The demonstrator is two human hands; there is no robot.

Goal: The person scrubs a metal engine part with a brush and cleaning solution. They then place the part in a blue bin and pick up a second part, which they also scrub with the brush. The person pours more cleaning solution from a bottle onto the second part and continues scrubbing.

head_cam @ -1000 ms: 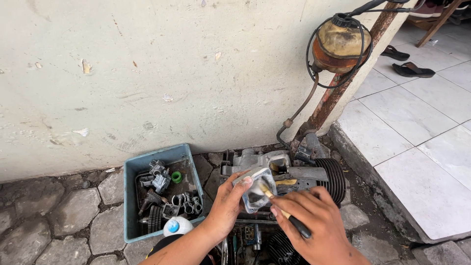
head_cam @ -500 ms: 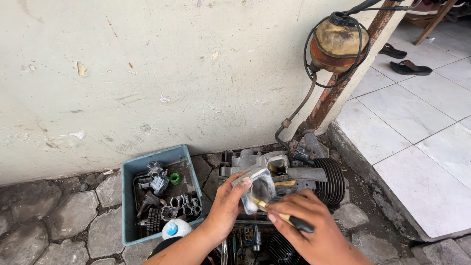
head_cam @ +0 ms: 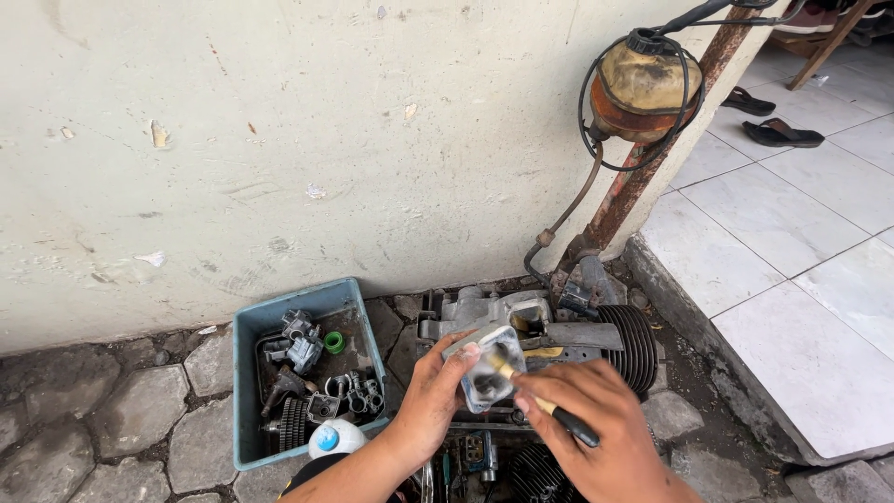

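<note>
My left hand (head_cam: 430, 401) grips a small square metal engine part (head_cam: 486, 373), holding it up with its hollow side facing me. In my right hand (head_cam: 596, 419) is a small brush with a dark handle (head_cam: 545, 407), its bristle end resting inside the part. Both hands hover just above a grey finned engine block (head_cam: 577, 337) that lies on the stone ground by the wall.
A blue plastic tray (head_cam: 256, 326) with several metal parts and a green ring sits left of the engine. A white bottle with a blue cap (head_cam: 333, 437) stands at its near edge. A yellowed tank (head_cam: 644, 88) with hoses hangs on a rusty post; tiled floor lies to the right.
The brush tip has shifted slightly within the metal part. My hands and the part stay in nearly the same place.
</note>
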